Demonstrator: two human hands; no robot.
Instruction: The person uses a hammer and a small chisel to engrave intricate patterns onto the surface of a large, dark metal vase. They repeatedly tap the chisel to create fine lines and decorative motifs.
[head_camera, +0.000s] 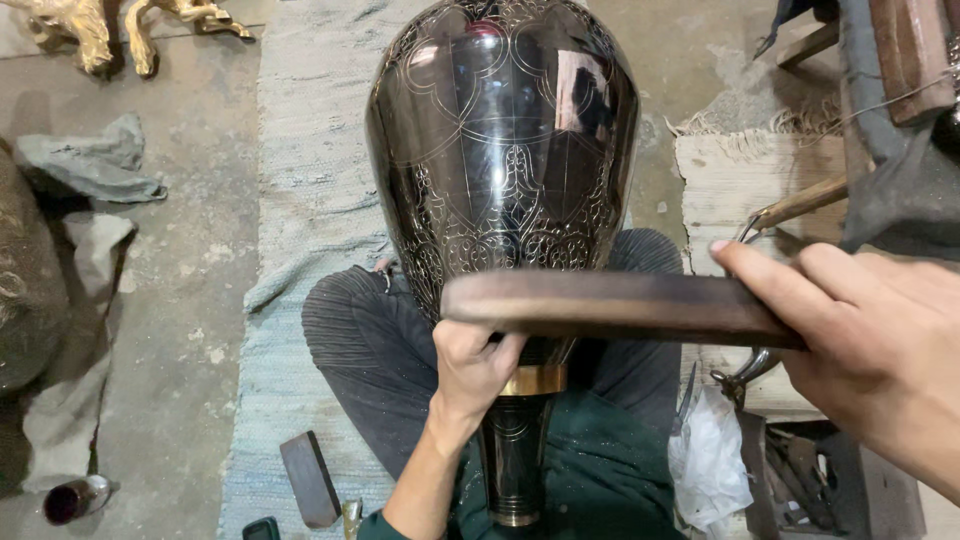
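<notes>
Vase (500, 150) top, right hand (870, 340) wrist cropped

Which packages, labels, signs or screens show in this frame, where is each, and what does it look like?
No labels or signs can be made out.
White plastic bag: crumpled, on the floor by the person's knee, under the right hand.
Small dark device: at the bottom edge, left of the left hand, flat and black; whether it is a screen cannot be told.
Dark cylindrical container: lying bottom left, no label visible.
</notes>
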